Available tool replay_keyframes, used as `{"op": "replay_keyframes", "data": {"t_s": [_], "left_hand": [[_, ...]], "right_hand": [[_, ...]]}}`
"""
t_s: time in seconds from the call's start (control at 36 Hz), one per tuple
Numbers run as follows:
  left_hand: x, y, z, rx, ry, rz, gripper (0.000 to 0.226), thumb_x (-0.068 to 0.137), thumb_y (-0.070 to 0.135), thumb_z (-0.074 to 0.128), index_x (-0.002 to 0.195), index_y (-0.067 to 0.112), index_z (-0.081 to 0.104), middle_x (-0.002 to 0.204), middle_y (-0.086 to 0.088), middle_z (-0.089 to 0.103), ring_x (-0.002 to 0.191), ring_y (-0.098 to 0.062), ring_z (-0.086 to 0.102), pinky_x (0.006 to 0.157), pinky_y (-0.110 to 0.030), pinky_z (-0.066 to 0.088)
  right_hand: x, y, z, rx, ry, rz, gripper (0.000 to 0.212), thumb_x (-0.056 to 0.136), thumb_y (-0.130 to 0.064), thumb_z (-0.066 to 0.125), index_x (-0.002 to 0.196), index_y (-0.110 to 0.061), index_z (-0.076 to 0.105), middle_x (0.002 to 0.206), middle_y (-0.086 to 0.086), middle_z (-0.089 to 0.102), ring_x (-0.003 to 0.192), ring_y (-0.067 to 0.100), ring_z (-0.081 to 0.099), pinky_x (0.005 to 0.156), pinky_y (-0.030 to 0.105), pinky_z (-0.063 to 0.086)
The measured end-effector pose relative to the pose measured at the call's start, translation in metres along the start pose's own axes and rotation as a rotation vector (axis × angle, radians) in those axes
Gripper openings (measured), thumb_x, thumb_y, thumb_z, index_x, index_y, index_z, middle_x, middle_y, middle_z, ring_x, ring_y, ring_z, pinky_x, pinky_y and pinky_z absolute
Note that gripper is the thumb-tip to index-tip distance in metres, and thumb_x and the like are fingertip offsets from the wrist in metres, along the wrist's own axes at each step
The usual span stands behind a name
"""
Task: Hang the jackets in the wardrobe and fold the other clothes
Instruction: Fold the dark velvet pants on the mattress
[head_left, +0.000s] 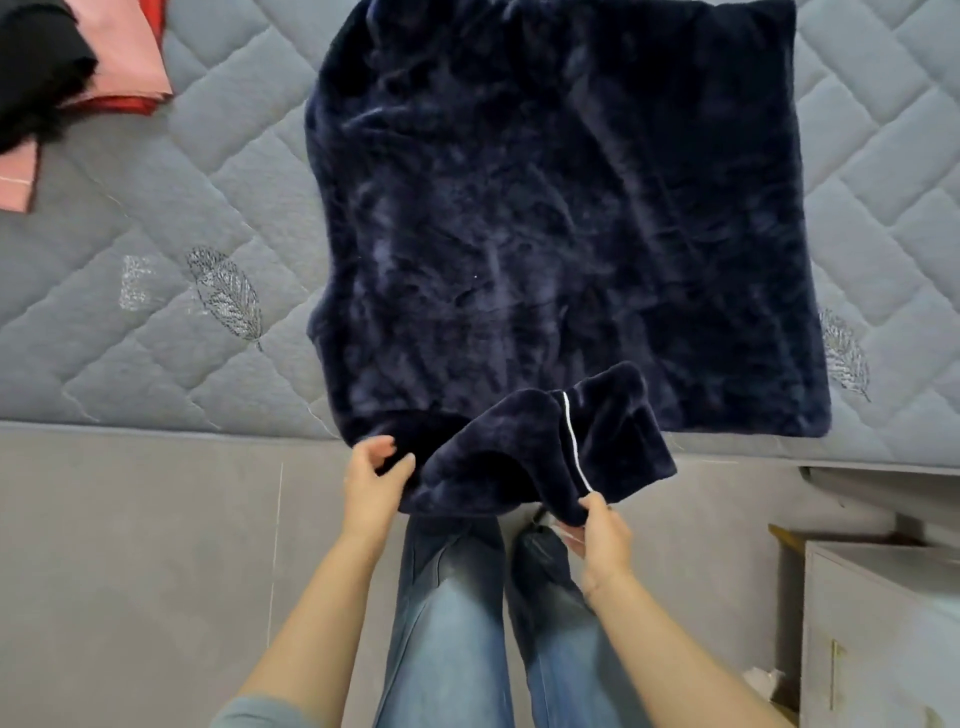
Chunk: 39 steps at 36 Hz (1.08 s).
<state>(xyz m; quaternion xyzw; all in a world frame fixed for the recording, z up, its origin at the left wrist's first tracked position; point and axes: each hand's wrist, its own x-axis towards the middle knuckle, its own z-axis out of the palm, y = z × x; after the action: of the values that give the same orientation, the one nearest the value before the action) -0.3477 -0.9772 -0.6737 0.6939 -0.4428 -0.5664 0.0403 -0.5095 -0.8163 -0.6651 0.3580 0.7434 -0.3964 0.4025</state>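
A dark navy fleece garment (561, 208) lies spread flat on the grey quilted mattress (156, 312). Its near part, with a thin white piping line, hangs over the mattress edge and is bunched up. My left hand (374, 480) grips the near left edge of that bunched part, thumb on top. My right hand (597, 530) pinches the lower right corner of the same part, close to the end of the piping. The far end of the garment runs out of view at the top.
A pile of pink, red and black clothes (78, 67) lies at the mattress's far left corner. A white cabinet (883, 623) stands at the lower right beside the bed. My legs in blue jeans (467, 623) stand against the bed's grey side panel (156, 519).
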Motion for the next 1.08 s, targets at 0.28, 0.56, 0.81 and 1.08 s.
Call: {"op": "replay_keyframes", "data": {"t_s": [0.28, 0.56, 0.81, 1.08], "left_hand": [[0.002, -0.013, 0.028, -0.360, -0.044, -0.297, 0.064, 0.088, 0.049, 0.065, 0.140, 0.019, 0.043, 0.129, 0.009, 0.054, 0.113, -0.007, 0.045, 0.097, -0.025, 0.027], [-0.022, -0.024, 0.013, -0.401, 0.095, 0.026, 0.025, 0.084, 0.037, 0.073, 0.108, 0.031, 0.067, 0.101, 0.014, 0.074, 0.096, -0.008, 0.067, 0.078, -0.025, 0.049], [-0.020, 0.006, -0.003, -0.459, 0.134, -0.126, 0.020, 0.081, 0.043, 0.071, 0.097, 0.032, 0.068, 0.092, 0.010, 0.075, 0.082, -0.013, 0.072, 0.056, -0.026, 0.055], [-0.002, 0.068, -0.016, -0.704, 0.019, -0.404, 0.035, 0.090, 0.023, 0.049, 0.122, 0.011, 0.059, 0.096, -0.012, 0.071, 0.084, -0.031, 0.066, 0.074, -0.041, 0.052]], "right_hand": [[0.024, 0.046, -0.063, -0.514, -0.214, 0.211, 0.015, 0.091, -0.018, 0.057, 0.080, -0.008, 0.060, 0.077, 0.011, 0.065, 0.061, 0.020, 0.055, 0.050, 0.022, 0.039], [0.059, -0.053, -0.066, 0.103, -0.319, -0.165, 0.026, 0.101, -0.014, 0.046, 0.124, -0.003, 0.050, 0.108, 0.014, 0.059, 0.097, 0.026, 0.060, 0.080, 0.032, 0.052], [0.083, -0.138, -0.054, 0.612, -0.292, -0.034, 0.036, 0.095, -0.038, 0.059, 0.127, -0.022, 0.051, 0.126, 0.005, 0.055, 0.108, 0.023, 0.057, 0.098, 0.038, 0.050], [0.080, -0.167, -0.065, 0.611, 0.196, -0.120, 0.046, 0.085, -0.026, 0.066, 0.122, -0.014, 0.043, 0.119, 0.005, 0.056, 0.087, 0.018, 0.063, 0.062, 0.032, 0.060]]}}
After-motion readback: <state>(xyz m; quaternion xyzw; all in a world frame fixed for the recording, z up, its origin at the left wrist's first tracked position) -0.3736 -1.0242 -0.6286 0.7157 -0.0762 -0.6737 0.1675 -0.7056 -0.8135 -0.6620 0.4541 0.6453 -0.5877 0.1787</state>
